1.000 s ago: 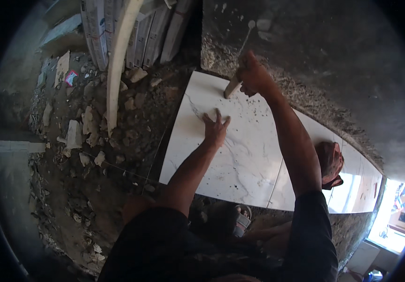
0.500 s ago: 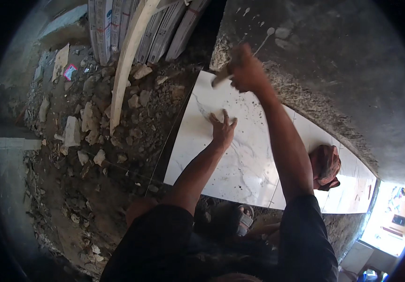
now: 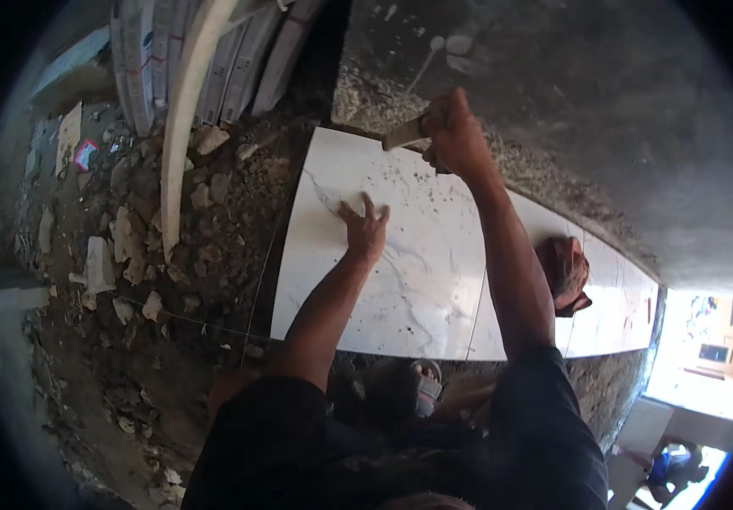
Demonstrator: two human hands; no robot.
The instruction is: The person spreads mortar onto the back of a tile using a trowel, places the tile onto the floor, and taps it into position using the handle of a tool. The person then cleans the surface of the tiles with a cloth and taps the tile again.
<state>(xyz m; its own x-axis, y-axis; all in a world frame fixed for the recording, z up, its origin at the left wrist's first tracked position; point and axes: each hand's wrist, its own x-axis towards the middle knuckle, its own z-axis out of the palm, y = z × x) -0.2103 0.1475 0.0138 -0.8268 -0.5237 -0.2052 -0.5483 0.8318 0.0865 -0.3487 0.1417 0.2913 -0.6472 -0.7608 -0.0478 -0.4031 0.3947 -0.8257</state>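
Observation:
A large white, grey-veined tile (image 3: 417, 280) lies before me, dotted with dark crumbs. My left hand (image 3: 366, 229) rests on it, fingers spread and nothing held. Near the tile's far edge, beside the rough wall base, my right hand (image 3: 458, 140) is closed around a short wooden piece (image 3: 405, 134). Its blunt end points left, and the fist hides the rest. I cannot tell whether the piece touches the tile.
A crumpled reddish cloth (image 3: 565, 276) lies on the neighbouring tiles at right. Rubble (image 3: 133, 234) covers the ground at left, crossed by a thin string. A curved pale plank (image 3: 181, 127) leans near stacked boxes (image 3: 235, 72). A grey wall (image 3: 554, 85) borders the far side.
The whole view has shifted, so the scene sits further left. My right hand with the wooden piece has moved rightward along the tile's far edge. My left hand keeps its place on the tile.

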